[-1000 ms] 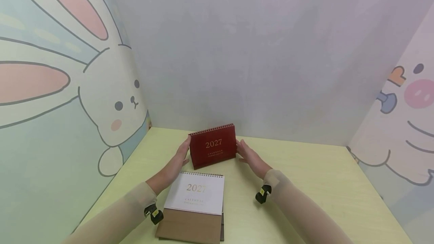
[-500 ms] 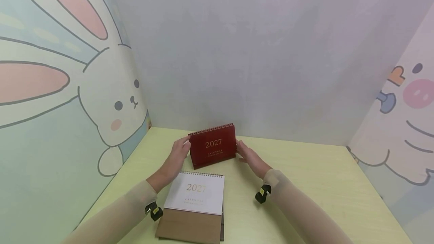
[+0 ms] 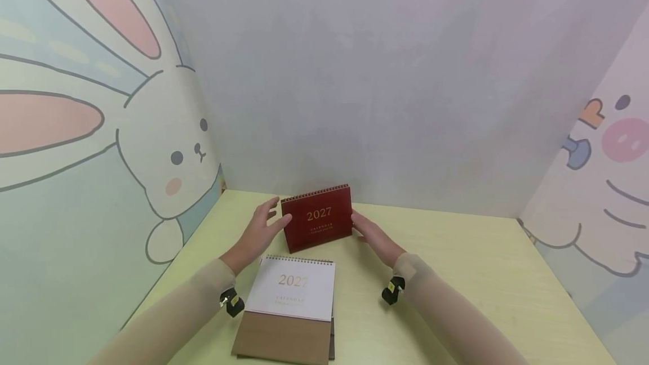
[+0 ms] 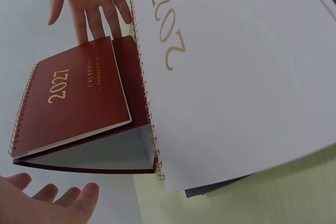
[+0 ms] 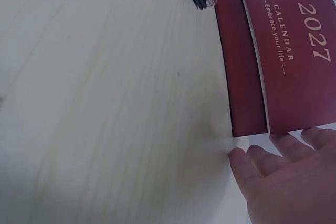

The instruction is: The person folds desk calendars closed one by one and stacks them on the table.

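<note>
A dark red 2027 desk calendar (image 3: 315, 232) stands propped like a tent near the back of the table, slightly turned. My left hand (image 3: 257, 234) is at its left side with fingers spread and relaxed; in the left wrist view a small gap shows between this hand (image 4: 50, 203) and the calendar's open side. On the opposite side, my right hand (image 3: 376, 236) has its fingers extended along the calendar's right edge. In the right wrist view, the fingertips of the right hand (image 5: 289, 174) touch or nearly touch that edge, holding nothing.
Closer to me lies a white 2027 spiral calendar (image 3: 291, 289) with a brown base (image 3: 284, 337), on top of a darker item. The pale yellow table (image 3: 456, 280) meets a grey back wall (image 3: 405, 128). Cartoon-printed panels stand left and right.
My left hand has drawn back from the red calendar's left edge, and its thumb and fingers have spread apart. The right hand and the calendars stay nearly still.
</note>
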A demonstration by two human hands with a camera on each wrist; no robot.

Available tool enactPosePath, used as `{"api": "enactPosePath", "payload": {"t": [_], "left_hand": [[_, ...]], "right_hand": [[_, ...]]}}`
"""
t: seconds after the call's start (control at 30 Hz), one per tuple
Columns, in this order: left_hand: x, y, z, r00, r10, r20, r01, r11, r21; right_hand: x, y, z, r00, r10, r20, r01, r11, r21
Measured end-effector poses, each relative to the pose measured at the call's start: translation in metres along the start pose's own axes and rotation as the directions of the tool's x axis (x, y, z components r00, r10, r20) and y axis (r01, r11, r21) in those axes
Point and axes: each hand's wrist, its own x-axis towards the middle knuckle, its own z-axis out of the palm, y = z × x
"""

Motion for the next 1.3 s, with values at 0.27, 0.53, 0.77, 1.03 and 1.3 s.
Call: {"api": "enactPosePath", "payload": {"t": [0.27,0.53,0.77,1.03,1.3], "left_hand": [[0.015,-0.002,0.007,1.0,-0.015,0.008,0.015,1.0,0.011],[0.022,-0.002,0.008,1.0,-0.007,-0.03,0.009,0.997,0.071],[0.025,-0.005,0.007,0.998,0.025,-0.049,-0.02,0.994,0.105],[0.027,-0.003,0.009,0.995,0.059,-0.077,-0.048,0.989,0.141],[0.028,-0.003,0.009,0.992,0.076,-0.096,-0.061,0.986,0.152]], "right_hand": [[-0.002,-0.002,0.003,0.998,0.048,-0.028,-0.048,0.999,0.025],[-0.001,-0.002,0.006,0.997,0.061,-0.04,-0.06,0.998,0.03],[0.0,0.0,0.005,0.999,0.037,-0.023,-0.036,0.999,0.031],[0.003,0.003,0.006,0.999,0.04,-0.033,-0.039,0.999,0.027],[0.002,0.002,0.007,0.999,0.025,-0.046,-0.025,1.0,0.001]]}}
